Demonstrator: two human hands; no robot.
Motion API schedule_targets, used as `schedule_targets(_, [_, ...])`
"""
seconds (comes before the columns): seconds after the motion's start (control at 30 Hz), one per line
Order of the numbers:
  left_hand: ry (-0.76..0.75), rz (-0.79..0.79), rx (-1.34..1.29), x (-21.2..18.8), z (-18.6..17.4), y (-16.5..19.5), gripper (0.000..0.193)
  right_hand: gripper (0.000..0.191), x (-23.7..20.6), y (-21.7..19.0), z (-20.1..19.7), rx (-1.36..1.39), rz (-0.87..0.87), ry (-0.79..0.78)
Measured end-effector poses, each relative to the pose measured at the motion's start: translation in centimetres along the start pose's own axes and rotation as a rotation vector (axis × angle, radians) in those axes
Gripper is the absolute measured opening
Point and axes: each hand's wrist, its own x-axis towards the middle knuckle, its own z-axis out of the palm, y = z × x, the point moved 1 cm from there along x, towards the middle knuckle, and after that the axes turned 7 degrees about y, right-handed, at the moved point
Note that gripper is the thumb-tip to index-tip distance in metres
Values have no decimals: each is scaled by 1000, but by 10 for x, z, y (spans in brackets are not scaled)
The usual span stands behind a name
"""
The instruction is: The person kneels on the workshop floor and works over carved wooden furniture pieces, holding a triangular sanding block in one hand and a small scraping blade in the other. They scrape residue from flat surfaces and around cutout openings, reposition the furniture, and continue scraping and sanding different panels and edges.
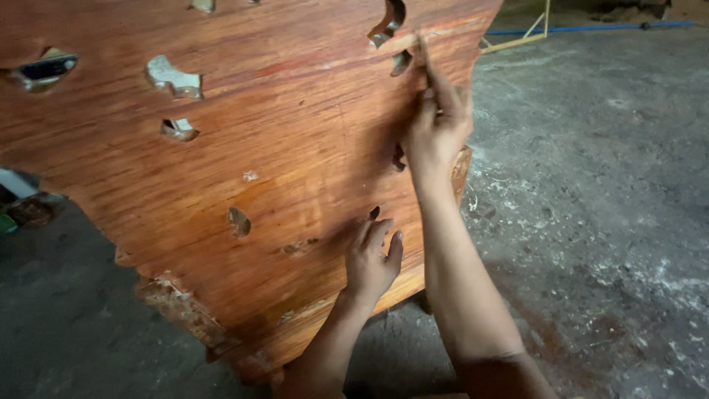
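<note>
A large reddish wooden slab (244, 170), smooth-faced and pierced by many irregular holes, stands tilted over a dusty concrete floor (591, 207); most holes look open and some hold pale filler, so the work seems partway along. The left hand (373, 258) rests open, flat against the slab's lower face, while the right hand (437, 122), near its right edge, pinches a thin stick-like tool (423, 52) beside an upper hole.

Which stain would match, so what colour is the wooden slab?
Reddish-brown with darker grain streaks, wooden slab, seen in the head view.
</note>
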Motion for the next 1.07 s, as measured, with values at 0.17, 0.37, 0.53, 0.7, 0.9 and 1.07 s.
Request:
schedule_targets(0.17, [-17, -30, -12, 1, -1, 0, 24, 38, 1, 2, 4, 11, -49, -51])
schedule_targets(0.37, [18, 47, 10, 2, 2, -1, 20, 38, 10, 10, 1, -33, -76, 32])
schedule_targets(0.53, [-14, -20, -17, 4, 6, 0, 21, 36, 5, 7, -11, 40, -51, -104])
schedule_targets(0.7, [38, 97, -3, 5, 6, 6, 20, 41, 1, -6, -3, -59, -217, -63])
schedule_targets(0.9, [-79, -87, -43, 4, 8, 4, 20, 31, 6, 1, -7, 65, 119, -65])
schedule_targets(1.07, [44, 101, 6, 2, 11, -1, 21, 32, -11, 1, 4, 70, -51, -127])
